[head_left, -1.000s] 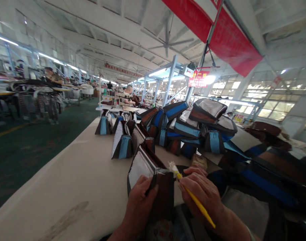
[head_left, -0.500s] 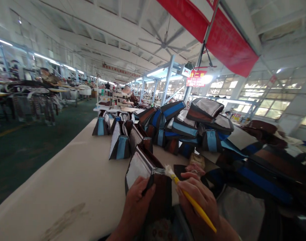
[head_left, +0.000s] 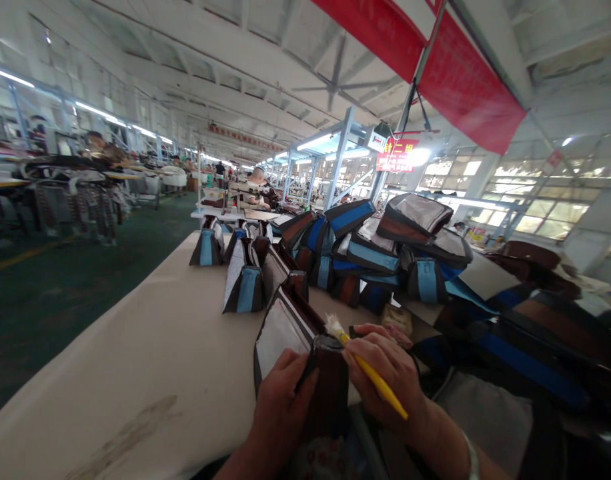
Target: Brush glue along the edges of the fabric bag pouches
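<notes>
Close to the camera, the left hand wraps around a brown and grey pouch, fingers curled on its grey side panel and thumb pressed against the dark brown end. That pouch stands upright at the near edge of the long cream table, just in front of the person. Beside it, the right hand is closed in a pen-like grip on a yellow-handled brush, whose pale bristle tip touches the top corner of the pouch. The handle slants down and to the right across the knuckles. A pale bangle circles the right wrist.

Farther up the table, a small grey and light-blue pouch stands on its own, with another like it behind it. To the right a heap of blue, brown and grey pouches is piled high, and more dark ones spread along the table's right side. Beyond the table a seated person works at a bench, and a red banner hangs from the roof.
</notes>
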Motion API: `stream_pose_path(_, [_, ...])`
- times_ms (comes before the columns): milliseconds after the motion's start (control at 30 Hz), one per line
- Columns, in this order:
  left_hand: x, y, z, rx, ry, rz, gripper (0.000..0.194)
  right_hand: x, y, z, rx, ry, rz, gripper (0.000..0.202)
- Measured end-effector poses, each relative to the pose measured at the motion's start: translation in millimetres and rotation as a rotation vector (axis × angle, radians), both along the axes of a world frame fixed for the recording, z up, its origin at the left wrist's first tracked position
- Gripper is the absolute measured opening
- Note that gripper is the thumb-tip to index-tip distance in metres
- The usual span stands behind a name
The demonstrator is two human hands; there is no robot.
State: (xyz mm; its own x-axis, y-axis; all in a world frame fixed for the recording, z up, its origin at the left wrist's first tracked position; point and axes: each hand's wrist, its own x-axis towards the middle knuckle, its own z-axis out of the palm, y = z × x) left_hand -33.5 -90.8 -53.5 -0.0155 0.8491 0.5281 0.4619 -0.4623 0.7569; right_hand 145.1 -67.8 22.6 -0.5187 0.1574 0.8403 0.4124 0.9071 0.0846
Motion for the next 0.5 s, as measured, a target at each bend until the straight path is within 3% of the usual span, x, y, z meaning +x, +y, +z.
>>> stream_pose_path(167, [-3, 4, -12.5, 0.130, 0.336, 0.172, 0.022, 5, -5, 4.9, -0.071, -0.078, 0.043, 0.015])
stream_pose_path(300, [2, 7, -22.1, 0.351, 0.683, 0.262, 0.017, 12, -5, 9.1, -0.053, -0.015, -0.033, 0.017])
stream_pose_path(367, [6, 5, -23.6, 0.429, 0.762, 0.269, 0.016, 14, -6, 12.9, -0.087, -0.009, -0.015, 0.017])
stream_pose_path(500, [13, 1, -24.1, 0.484, 0.773, 0.319, 0.020, 14, -5, 21.5, -0.209, -0.241, 0.048, 0.011])
